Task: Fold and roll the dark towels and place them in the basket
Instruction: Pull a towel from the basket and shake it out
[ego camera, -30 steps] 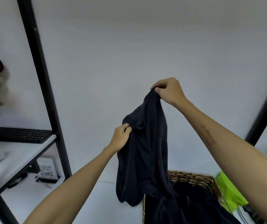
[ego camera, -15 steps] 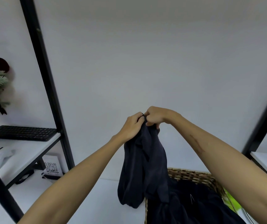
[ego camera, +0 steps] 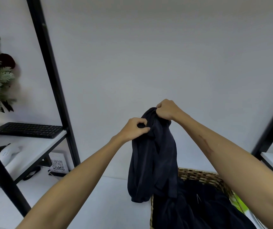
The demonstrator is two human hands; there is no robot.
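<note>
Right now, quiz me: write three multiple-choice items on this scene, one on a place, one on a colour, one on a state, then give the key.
1. Where does the keyboard lie?
A. on the white shelf at left
B. in the basket
C. on the floor

2. What colour is the towel held up by the hands?
A. white
B. dark navy
C. bright green

3. How is that towel held?
A. draped flat on the table
B. gripped by both hands, hanging bunched
C. rolled tight inside the basket

Key:
1 A, the keyboard rests on the white shelf beside the black frame post.
2 B, the cloth is dark navy against the pale wall.
3 B, the left hand pinches a fold and the right hand grips the top, with the cloth hanging down beside the wicker basket.
</note>
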